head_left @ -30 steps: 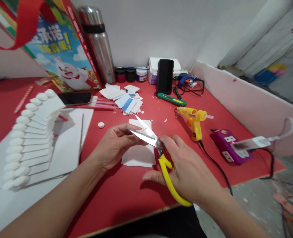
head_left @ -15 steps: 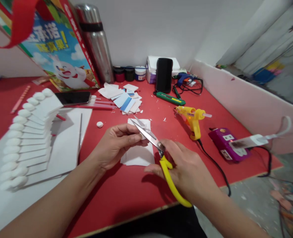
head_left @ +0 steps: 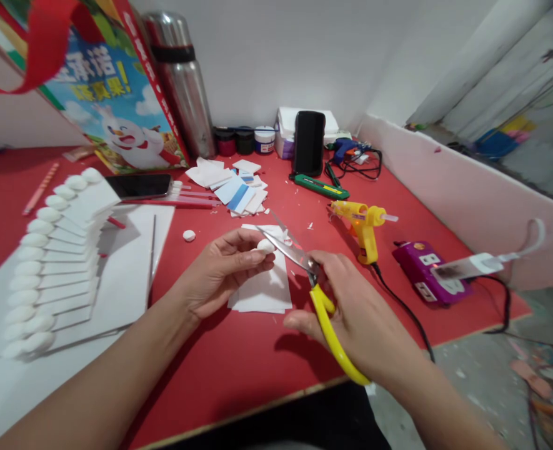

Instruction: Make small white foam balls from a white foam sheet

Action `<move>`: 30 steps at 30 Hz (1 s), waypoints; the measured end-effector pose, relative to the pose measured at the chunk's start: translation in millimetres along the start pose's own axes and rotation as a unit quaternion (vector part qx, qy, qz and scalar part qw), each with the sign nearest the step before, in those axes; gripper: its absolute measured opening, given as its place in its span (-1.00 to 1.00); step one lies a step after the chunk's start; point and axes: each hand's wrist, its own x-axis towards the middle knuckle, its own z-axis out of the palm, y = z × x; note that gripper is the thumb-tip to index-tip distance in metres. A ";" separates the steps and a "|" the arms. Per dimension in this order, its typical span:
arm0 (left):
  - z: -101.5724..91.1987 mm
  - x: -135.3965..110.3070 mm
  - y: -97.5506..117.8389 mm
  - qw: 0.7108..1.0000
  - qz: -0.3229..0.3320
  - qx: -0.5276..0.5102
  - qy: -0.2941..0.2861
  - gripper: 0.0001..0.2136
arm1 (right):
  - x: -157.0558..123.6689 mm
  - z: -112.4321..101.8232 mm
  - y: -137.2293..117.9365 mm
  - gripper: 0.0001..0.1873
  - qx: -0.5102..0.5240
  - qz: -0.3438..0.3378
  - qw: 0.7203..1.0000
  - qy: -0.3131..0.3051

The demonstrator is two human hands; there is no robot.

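Between the thumb and fingers of my left hand [head_left: 227, 265] is a small white rounded piece [head_left: 265, 245]. My right hand [head_left: 351, 312] grips yellow-handled scissors [head_left: 335, 337], their blades parted and pointing up and left, close beside the white piece. Beneath both hands lies a small stack of white paper [head_left: 262, 290] with scraps on it. Left of the stack, another small white disc [head_left: 189, 235] rests on the red table. Farther left, a curved fan of white card strips [head_left: 70, 259] carries white rounded ends.
A yellow glue gun [head_left: 363, 225] stands to the right, its cord running past a purple power strip [head_left: 430, 275]. Behind are paper scraps [head_left: 234, 187], a green cutter [head_left: 320, 186], a phone [head_left: 309, 144], paint jars [head_left: 245, 140], a steel flask [head_left: 182, 87] and a printed bag [head_left: 121, 106].
My right hand and the scissors have shifted slightly right, away from my left hand. The blades no longer cover the white piece, which now shows clearly.
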 end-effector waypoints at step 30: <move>0.3 -0.6 -9.3 0.988 0.127 0.083 0.009 -0.86 | 4.1 20.5 -5.6 -0.24 -0.095 -0.046 0.992 0.065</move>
